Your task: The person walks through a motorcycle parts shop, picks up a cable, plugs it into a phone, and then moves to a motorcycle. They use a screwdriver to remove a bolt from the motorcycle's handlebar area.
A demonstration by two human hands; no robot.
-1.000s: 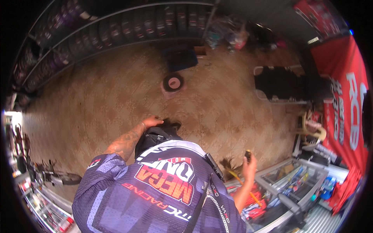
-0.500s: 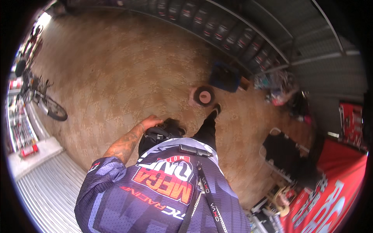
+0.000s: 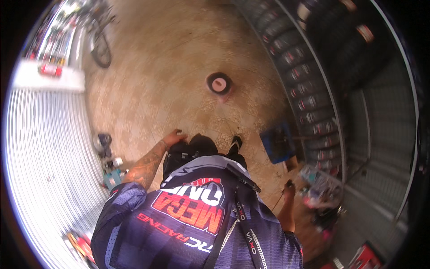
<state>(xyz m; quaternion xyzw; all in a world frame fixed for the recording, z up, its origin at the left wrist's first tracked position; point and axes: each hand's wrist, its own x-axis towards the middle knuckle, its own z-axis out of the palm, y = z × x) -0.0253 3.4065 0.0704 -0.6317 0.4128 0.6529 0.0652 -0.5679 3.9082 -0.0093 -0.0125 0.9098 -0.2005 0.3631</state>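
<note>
My left hand (image 3: 176,136) hangs beside my dark trousers, its fingers loosely bent and slightly apart, with nothing visible in them. To the right, my right hand (image 3: 289,189) is held low and away from my body, fingers curled around something dark. A thin dark line runs down from that hand, too small to name. On the tiled floor ahead stands a round pink object with a black ring (image 3: 219,84) around its top, apart from both hands. My shoe (image 3: 235,144) shows in front of me.
A rack of tyres (image 3: 309,92) lines the right side. A blue crate (image 3: 277,144) and plastic-wrapped goods (image 3: 316,184) sit near it. At the left are a corrugated shutter (image 3: 42,152), a teal case (image 3: 114,178) and a motorcycle wheel (image 3: 100,50).
My view has turned to the right, so the tyre rack and crate sit closer ahead. My right hand has come into view; my left hand stays beside my trousers.
</note>
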